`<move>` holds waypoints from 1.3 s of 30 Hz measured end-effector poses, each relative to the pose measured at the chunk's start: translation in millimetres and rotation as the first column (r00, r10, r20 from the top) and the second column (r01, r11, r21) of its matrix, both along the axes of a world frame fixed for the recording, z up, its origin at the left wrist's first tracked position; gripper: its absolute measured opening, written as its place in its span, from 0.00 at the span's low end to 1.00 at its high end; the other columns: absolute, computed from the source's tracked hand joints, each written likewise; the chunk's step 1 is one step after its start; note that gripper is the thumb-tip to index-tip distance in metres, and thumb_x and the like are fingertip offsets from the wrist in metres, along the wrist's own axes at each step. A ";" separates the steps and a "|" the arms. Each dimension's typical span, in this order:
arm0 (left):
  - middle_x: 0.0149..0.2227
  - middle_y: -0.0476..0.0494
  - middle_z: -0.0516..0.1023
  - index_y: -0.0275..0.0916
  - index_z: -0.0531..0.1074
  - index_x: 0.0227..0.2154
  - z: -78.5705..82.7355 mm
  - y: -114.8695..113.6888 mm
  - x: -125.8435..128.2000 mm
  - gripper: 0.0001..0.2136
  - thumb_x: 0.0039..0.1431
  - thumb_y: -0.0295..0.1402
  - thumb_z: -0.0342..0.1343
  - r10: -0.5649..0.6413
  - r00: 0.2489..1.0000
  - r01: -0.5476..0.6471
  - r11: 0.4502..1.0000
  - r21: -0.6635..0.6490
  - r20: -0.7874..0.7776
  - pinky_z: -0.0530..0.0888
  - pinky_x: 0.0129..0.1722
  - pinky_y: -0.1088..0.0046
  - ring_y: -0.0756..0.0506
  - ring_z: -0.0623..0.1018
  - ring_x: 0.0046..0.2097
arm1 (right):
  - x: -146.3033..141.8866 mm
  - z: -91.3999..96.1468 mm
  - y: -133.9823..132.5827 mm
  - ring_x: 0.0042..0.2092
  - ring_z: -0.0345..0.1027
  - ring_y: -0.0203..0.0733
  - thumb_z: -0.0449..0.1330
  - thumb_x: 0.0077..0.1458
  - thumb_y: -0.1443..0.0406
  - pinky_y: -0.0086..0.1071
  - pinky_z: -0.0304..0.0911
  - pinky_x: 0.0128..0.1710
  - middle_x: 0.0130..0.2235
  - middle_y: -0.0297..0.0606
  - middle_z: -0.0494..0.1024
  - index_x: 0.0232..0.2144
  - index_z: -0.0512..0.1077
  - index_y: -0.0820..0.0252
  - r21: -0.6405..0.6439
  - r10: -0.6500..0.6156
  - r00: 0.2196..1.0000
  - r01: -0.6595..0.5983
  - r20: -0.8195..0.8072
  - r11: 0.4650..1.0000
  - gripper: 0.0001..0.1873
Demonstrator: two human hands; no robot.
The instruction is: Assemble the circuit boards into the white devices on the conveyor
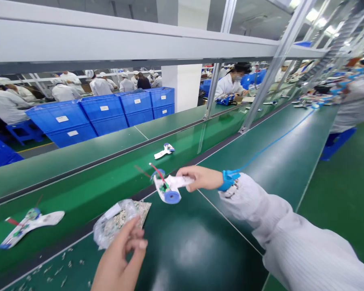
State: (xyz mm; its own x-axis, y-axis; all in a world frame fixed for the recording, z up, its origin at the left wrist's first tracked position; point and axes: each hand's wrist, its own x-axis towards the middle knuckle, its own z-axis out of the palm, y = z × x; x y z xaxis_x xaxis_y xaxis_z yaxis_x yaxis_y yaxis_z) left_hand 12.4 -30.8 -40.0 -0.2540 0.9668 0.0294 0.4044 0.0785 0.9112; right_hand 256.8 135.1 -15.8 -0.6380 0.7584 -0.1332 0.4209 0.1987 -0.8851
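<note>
Green conveyor belts [63,161] run through this busy workshop. My right hand [200,178] pinches a white plastic device [182,182], whose long axis runs sideways from my fingertips, its blue roll [172,197] end lower-left. My left hand [118,254], half open, seems empty, near a clear bag of small parts [118,222]. A loose pinch could drop the device; its red wire [157,171] could snag.

**Line-side check: crates, conveyor, staff**
Stacked blue plastic crates [103,115] stand beyond the green conveyor belt [63,161]; a co-worker in a white coat [230,86] sits past a steel upright [271,72]; a blue stool [336,141] stands at right.
</note>
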 end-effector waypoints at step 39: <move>0.15 0.53 0.67 0.39 0.71 0.14 42.4 -55.1 -5.3 0.21 0.28 0.51 0.69 0.215 0.974 -0.225 0.959 0.171 0.077 0.60 0.18 0.81 0.54 0.64 0.19 | -118.1 19.9 -148.5 0.25 0.62 0.31 0.65 0.41 0.68 0.25 0.57 0.25 0.21 0.32 0.71 0.17 0.73 0.63 -0.146 -0.053 0.838 -0.032 -0.544 0.989 0.06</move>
State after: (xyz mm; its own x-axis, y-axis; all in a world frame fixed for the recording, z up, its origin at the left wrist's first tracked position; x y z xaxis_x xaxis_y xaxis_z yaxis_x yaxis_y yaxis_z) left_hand 7.1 -85.9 2.5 -0.4663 0.8671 0.1751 0.3423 -0.0056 0.9396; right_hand 138.7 -13.4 4.1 -0.6316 0.7650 0.1261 -0.1367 0.0503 -0.9893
